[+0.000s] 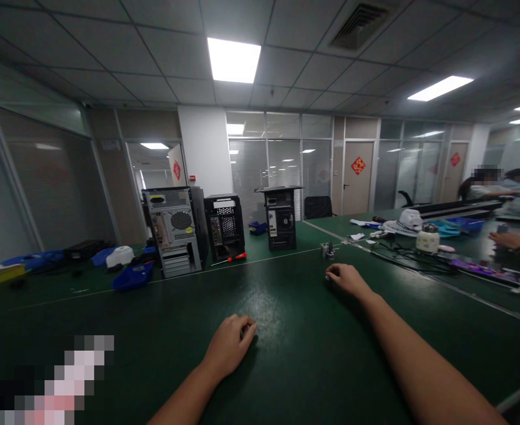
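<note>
My left hand [231, 344] rests on the dark green table [162, 330] near its middle, fingers curled under into a loose fist; whether anything is in it I cannot see. My right hand [346, 277] reaches farther out on the table, fingers curled down with the tips against the surface, possibly on a small object that I cannot make out. A small metal part [327, 250] stands just beyond the right hand.
Three computer cases stand at the back: a grey one [175, 231], a black one [225, 226], another black one [280, 218]. A red-handled screwdriver [234, 258] lies by them. Blue trays [132, 276] at left. Cables, a white device [427, 239] and another person's hand [514, 241] at right.
</note>
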Demonstrator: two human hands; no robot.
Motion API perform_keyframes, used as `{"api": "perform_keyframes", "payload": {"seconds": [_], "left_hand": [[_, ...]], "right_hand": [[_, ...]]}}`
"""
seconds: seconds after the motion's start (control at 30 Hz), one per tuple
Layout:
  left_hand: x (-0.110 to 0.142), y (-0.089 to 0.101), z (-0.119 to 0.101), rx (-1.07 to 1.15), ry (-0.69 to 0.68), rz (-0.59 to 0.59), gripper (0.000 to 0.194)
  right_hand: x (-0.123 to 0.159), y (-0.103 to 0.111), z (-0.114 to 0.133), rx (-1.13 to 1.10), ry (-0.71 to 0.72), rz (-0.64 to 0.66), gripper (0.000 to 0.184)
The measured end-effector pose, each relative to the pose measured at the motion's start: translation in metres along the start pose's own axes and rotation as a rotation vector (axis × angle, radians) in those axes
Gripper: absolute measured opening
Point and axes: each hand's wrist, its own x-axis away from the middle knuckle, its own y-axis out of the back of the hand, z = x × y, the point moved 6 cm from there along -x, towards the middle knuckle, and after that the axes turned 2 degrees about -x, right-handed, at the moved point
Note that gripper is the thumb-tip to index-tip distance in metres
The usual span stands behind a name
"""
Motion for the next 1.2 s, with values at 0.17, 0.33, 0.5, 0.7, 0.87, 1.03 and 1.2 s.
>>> {"api": "perform_keyframes", "payload": {"seconds": [0.17,0.33,0.5,0.7,0.87,1.03,1.2], "left_hand": [[0.0,0.0,-0.001,0.0,-0.008,-0.003,0.036],[0.0,0.001,-0.001,0.0,0.003,0.007,0.036],[0.0,0.001,-0.002,-0.005,-0.01,0.006,0.037],[0.0,-0.001,0.001,-0.018,0.002,0.011,0.038],[0.0,0.0,0.0,-0.01,-0.002,0.016,0.039],[0.001,0.003,-0.003,-0.01,0.002,0.018,0.036],[0.0,0.001,-0.001,-0.021,-0.016,0.005,0.032]], "right_hand": [[-0.001,-0.001,-0.004,0.013,0.003,-0.025,0.025],[-0.002,-0.01,-0.017,-0.037,-0.117,-0.05,0.022],[0.002,-0.012,-0.014,-0.045,-0.144,-0.064,0.021],[0.005,-0.008,-0.006,0.035,-0.055,-0.056,0.028],[0.004,-0.013,-0.01,0.043,-0.044,0.002,0.032],[0.009,-0.015,0.0,0.033,0.003,0.026,0.027],[0.023,-0.02,0.057,0.028,0.185,0.099,0.027]]}}
